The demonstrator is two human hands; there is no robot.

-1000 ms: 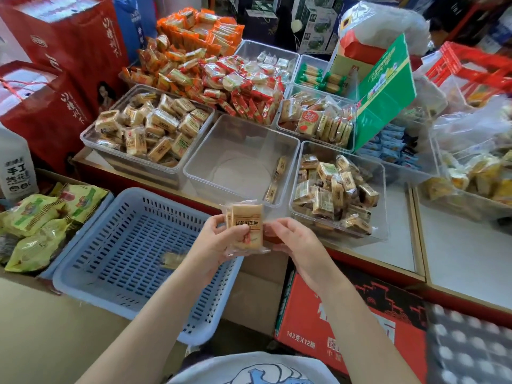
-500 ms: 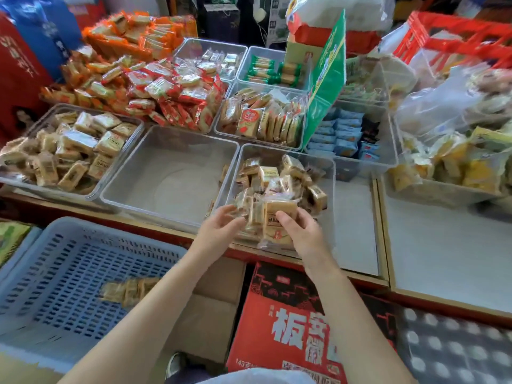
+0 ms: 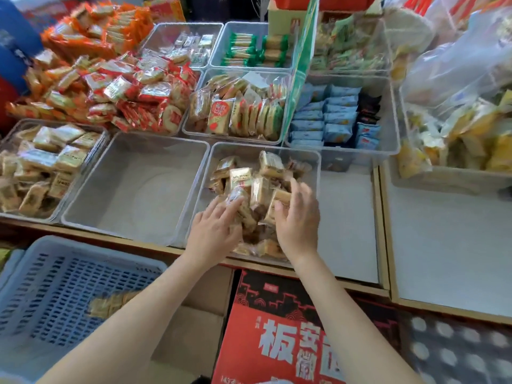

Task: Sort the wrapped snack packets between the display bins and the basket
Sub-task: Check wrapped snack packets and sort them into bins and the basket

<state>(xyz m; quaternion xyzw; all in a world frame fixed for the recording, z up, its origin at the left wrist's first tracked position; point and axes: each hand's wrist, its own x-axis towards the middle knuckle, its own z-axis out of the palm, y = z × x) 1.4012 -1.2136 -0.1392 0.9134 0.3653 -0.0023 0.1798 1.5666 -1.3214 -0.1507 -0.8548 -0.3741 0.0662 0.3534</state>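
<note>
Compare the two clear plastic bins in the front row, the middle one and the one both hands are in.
The middle clear plastic bin shows only its bare floor; the clear plastic bin to its right holds a heap of tan wrapped snack packets. The left hand and right hand reach into the right one only. Both are clear, rectangular and side by side.

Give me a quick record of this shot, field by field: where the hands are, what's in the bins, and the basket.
left hand: over near edge of the snack bin, fingers on packets
right hand: in same bin, fingers loosely curved beside packets
snack bin: clear, heaped with tan packets
empty bin: clear, just left of it
basket: blue, slotted, a few packets inside
grip: unclear, blurred
</note>
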